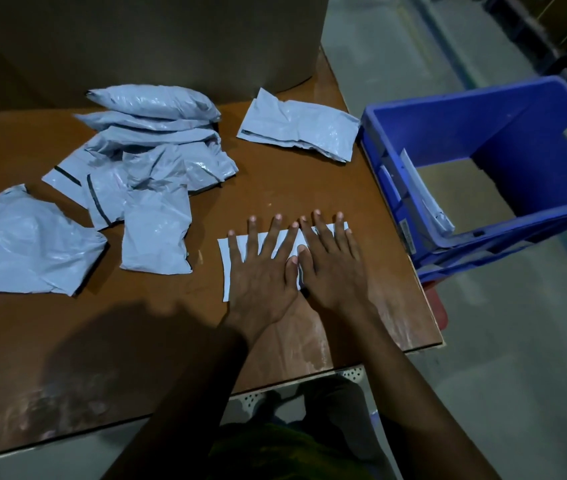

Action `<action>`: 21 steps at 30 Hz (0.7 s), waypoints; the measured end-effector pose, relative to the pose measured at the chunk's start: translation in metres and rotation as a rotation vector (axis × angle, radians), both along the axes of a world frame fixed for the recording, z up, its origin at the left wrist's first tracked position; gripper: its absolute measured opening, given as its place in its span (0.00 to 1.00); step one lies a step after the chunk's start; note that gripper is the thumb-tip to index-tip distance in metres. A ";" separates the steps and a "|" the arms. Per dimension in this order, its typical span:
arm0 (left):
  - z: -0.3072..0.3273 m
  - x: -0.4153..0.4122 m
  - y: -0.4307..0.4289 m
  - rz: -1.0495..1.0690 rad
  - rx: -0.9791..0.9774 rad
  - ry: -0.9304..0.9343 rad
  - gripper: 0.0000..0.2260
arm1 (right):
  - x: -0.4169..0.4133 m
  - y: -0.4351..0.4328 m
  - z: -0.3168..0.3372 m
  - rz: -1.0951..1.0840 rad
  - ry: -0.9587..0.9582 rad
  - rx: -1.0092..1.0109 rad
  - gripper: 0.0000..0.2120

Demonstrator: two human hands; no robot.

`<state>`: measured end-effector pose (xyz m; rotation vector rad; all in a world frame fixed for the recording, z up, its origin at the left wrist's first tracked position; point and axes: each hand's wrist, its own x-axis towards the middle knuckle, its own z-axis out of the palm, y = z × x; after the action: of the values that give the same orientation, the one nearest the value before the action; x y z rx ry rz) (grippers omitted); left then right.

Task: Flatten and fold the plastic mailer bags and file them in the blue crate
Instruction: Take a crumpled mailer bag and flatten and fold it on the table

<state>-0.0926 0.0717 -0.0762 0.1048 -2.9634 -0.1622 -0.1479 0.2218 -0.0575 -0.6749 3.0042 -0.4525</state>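
A small folded grey mailer bag [231,252] lies flat on the brown table, near its right front part. My left hand [261,271] and my right hand [330,261] both press down on it with fingers spread straight, side by side, thumbs touching. Most of the bag is hidden under my palms. The blue crate [503,109] stands off the table's right edge, tilted, with folded bags [424,192] filed upright against its near left wall.
A pile of several crumpled grey mailers [150,157] covers the table's left and middle. One flatter mailer [299,126] lies at the back right. A large cardboard box [143,39] stands behind. The brown table [361,188] ends just beside the crate.
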 end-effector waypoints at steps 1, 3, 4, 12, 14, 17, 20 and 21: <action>0.001 -0.001 0.000 -0.003 -0.002 -0.014 0.26 | 0.000 0.000 0.002 0.000 -0.002 0.003 0.28; 0.004 -0.002 0.000 -0.007 0.006 -0.035 0.26 | -0.002 0.000 0.003 0.023 -0.028 -0.008 0.29; 0.006 -0.002 0.001 -0.009 0.015 -0.036 0.26 | -0.004 0.002 0.004 0.040 -0.047 -0.044 0.30; 0.031 -0.003 0.018 0.012 0.178 0.126 0.17 | -0.002 0.010 0.000 -0.089 0.227 -0.355 0.10; 0.037 -0.005 0.026 -0.013 0.258 0.096 0.13 | 0.001 0.009 -0.004 -0.116 0.232 -0.374 0.09; 0.034 -0.004 0.027 -0.039 0.252 -0.016 0.16 | 0.005 0.007 -0.006 -0.136 0.258 -0.376 0.09; 0.029 0.001 0.024 -0.042 0.206 0.006 0.19 | 0.008 0.006 -0.005 -0.123 0.243 -0.401 0.09; 0.030 0.002 0.024 -0.044 0.208 0.020 0.19 | 0.006 0.008 -0.003 -0.107 0.216 -0.391 0.10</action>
<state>-0.0910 0.0957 -0.0462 0.0633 -2.9215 -0.4745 -0.1420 0.2296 -0.0604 -0.6153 3.1938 -1.0576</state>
